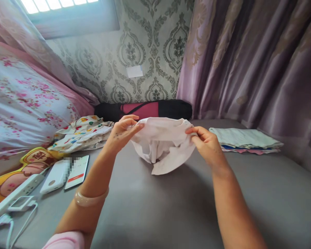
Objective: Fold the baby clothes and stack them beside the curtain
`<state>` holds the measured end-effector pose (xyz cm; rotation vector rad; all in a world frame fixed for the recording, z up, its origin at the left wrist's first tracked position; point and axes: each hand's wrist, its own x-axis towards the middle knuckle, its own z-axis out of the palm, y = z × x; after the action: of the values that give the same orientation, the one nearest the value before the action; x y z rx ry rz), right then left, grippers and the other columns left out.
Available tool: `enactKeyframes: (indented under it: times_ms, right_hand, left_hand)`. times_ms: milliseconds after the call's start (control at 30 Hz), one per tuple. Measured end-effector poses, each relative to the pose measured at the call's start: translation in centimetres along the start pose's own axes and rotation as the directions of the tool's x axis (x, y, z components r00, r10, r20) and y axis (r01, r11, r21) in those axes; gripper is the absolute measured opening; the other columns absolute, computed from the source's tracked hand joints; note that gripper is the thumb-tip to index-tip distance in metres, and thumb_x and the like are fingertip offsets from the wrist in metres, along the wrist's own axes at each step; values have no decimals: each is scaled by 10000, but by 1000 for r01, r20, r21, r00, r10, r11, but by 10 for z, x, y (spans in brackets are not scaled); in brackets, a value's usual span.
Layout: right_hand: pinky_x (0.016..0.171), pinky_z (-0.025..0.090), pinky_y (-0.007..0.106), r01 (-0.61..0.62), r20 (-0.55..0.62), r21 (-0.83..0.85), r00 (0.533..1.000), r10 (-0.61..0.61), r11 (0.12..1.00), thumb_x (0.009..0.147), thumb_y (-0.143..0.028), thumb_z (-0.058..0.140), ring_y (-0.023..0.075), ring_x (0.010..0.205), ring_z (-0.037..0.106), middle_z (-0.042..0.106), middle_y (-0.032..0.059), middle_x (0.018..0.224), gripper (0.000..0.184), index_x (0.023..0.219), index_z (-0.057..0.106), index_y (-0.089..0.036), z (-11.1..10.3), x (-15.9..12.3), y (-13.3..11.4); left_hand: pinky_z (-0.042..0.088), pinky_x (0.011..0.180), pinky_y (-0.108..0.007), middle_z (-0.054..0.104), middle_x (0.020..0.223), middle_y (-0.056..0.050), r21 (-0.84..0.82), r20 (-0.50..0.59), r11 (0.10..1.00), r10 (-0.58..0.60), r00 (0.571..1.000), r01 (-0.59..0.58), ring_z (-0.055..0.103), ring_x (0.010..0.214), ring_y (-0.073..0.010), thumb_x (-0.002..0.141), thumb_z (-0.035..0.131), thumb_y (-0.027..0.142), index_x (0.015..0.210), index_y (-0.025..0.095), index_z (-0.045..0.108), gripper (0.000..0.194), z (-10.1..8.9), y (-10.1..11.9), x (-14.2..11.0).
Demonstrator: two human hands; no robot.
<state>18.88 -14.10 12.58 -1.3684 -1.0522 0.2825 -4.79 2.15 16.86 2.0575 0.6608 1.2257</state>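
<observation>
Both hands hold up a thin white garment [166, 133] above the grey sheet [155, 207]. Its upper edge is stretched between them, and the lower part hangs in loose folds with a curved hem. At the left end of that edge, my left hand [125, 129] pinches the cloth between thumb and fingers. My right hand [206, 141] grips the opposite end, just below a small round spot like a snap or button. The folds hide the rest of the garment's shape, so I cannot tell its exact kind.
A folded stack of cloths [245, 138] lies at the right, a patterned garment pile [84, 135] at the left. Nearer left are a phone [77, 173], a white power bank [55, 176], a power strip [29, 186] with cables and a yellow cushion [36, 160]. A black-and-red bag [145, 110] lies along the wall.
</observation>
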Motion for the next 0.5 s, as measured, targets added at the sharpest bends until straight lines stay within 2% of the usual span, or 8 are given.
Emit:
enactKeyframes:
  times_ms: [67, 133, 200, 300, 400, 500]
  right_hand:
    - [508, 362, 226, -15, 75, 99, 997, 8, 995, 697, -192, 553, 115, 559, 493, 609, -19, 671, 141, 769, 672, -212, -14, -4, -8]
    - [482, 358, 226, -29, 143, 204, 990, 0, 979, 687, -220, 587, 112, 539, 494, 609, -13, 661, 54, 688, 641, -218, -27, -7, -16]
    - [456, 360, 223, -52, 208, 242, 978, 1, 969, 695, -250, 620, 108, 506, 489, 605, -18, 636, 35, 699, 643, -224, -34, -10, -20]
    - [432, 383, 219, -106, 279, 137, 958, 65, 985, 737, -317, 669, 115, 487, 522, 637, -27, 642, 183, 899, 689, -234, -33, -8, -18]
    - [473, 452, 241, -127, 266, -38, 955, 132, 991, 775, -407, 695, 149, 569, 607, 702, -3, 727, 379, 1110, 686, -231, -26, -2, -6]
    - [655, 530, 281, -140, 300, -197, 934, 196, 970, 798, -442, 690, 198, 795, 680, 753, 47, 930, 358, 1068, 734, -210, -24, 3, 7]
  left_hand:
    - [430, 552, -222, 638, 788, -28, -192, 110, 971, -123, 986, 143, 563, 676, -122, 766, 721, 518, 689, 175, 663, 355, -6, 1, -3]
    - [370, 457, -199, 575, 612, 16, -338, 178, 900, -225, 958, 275, 489, 518, -86, 736, 731, 566, 675, 176, 629, 408, -11, 0, -5]
    - [343, 416, -187, 556, 558, 30, -414, 220, 833, -299, 928, 367, 458, 458, -73, 678, 761, 603, 666, 176, 610, 453, -13, -6, -6]
    - [343, 404, -183, 575, 557, 21, -423, 273, 773, -388, 880, 472, 469, 445, -77, 628, 785, 618, 668, 171, 606, 483, -6, -23, -7]
    - [360, 417, -185, 578, 569, 21, -393, 340, 729, -451, 825, 560, 481, 456, -79, 631, 792, 597, 685, 167, 607, 472, 6, -42, -12]
    - [378, 460, -179, 586, 612, 27, -360, 423, 713, -450, 786, 602, 501, 497, -72, 652, 804, 537, 717, 161, 617, 424, 18, -56, -19]
